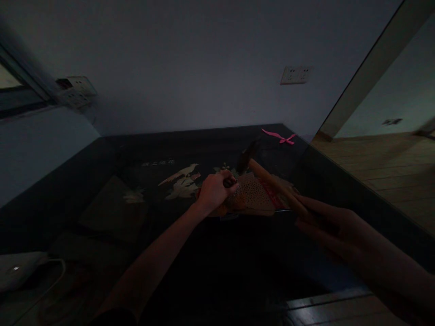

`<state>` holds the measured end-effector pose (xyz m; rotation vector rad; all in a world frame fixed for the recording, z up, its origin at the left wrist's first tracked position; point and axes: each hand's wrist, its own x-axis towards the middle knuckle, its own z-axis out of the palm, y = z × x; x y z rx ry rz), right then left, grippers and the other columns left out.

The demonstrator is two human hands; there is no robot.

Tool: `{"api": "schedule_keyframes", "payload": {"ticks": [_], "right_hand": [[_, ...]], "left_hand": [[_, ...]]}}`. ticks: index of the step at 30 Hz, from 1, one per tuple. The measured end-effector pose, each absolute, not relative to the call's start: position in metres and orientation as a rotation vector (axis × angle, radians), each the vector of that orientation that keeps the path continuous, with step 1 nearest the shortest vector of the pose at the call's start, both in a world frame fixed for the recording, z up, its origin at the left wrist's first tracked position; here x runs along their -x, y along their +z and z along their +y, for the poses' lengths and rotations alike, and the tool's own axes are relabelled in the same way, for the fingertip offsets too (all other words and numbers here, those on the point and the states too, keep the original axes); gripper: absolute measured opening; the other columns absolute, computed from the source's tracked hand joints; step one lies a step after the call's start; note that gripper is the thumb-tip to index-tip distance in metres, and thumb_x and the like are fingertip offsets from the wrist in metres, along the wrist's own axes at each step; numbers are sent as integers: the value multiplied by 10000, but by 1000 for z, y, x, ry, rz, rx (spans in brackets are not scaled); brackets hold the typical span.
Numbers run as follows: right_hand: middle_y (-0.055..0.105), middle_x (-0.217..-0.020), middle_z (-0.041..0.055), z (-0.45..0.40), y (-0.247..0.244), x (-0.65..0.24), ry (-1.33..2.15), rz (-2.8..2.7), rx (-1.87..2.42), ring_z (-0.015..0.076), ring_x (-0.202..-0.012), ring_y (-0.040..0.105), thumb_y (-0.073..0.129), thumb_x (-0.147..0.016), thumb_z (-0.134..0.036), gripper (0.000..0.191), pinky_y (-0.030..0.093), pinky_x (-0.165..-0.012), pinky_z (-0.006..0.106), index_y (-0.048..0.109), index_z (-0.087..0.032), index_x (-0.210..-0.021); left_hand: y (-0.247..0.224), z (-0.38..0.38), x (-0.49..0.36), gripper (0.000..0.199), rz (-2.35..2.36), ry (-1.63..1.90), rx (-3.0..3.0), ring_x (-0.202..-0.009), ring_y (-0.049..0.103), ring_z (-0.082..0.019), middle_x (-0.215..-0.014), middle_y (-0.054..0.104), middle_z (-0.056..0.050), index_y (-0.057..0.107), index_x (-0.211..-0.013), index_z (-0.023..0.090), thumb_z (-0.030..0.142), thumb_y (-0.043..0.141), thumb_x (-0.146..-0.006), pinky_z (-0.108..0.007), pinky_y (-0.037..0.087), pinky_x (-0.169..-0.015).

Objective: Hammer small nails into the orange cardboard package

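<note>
My right hand (335, 228) grips the wooden handle of a hammer (272, 181), its dark head raised just right of my left hand and somewhat blurred. Closed in a pinch, my left hand (215, 190) rests over a flat brown piece covered in small dark dots (251, 192), with a red strip towards its right end. Something small and dark shows between the left thumb and fingers; its kind cannot be made out. The light is dim, and the left hand hides part of the dotted piece.
The dark table top (193, 145) bears a bird-and-flower picture (181, 183). A pink ribbon (280, 136) lies near its far right corner. At the lower left is a white device with a cable (22, 269). Wall sockets (295, 75) are behind the table.
</note>
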<state>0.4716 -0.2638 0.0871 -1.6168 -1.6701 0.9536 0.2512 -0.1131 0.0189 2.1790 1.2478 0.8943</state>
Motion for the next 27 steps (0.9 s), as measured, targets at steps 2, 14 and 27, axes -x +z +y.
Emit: {"api": "schedule_keyframes", "payload": {"ticks": [2,14,27], "right_hand": [[436,-544,-55,-262,83,-473,1051,-1738,1618,64,-384,369,540,-837,-343,472,293,-314,142,520,-199,-1286],[519,-585,-17,-257,81,-470,1002,-1755,1592,76,-409,400,566,-805,-319,429,312,-319,156,595,-198,-1217],[493,-527,-35,-256,75,-472,1055,-1686,1599,72,-392,388,620,-763,-294,421,296,-312,153,634,-191,-1172]], "left_hand": [[19,-113,-251,140,1295,845,-2201,-745,654,-167,-826,709,-26,662,-857,198,298,612,-772,-262,486,-678],[21,-113,-250,191,1338,772,-2245,-751,650,-185,-847,708,-32,664,-926,209,308,610,-771,-277,490,-666],[24,-115,-252,207,1373,751,-2240,-760,658,-189,-850,715,-29,679,-940,226,330,621,-771,-280,499,-681]]}}
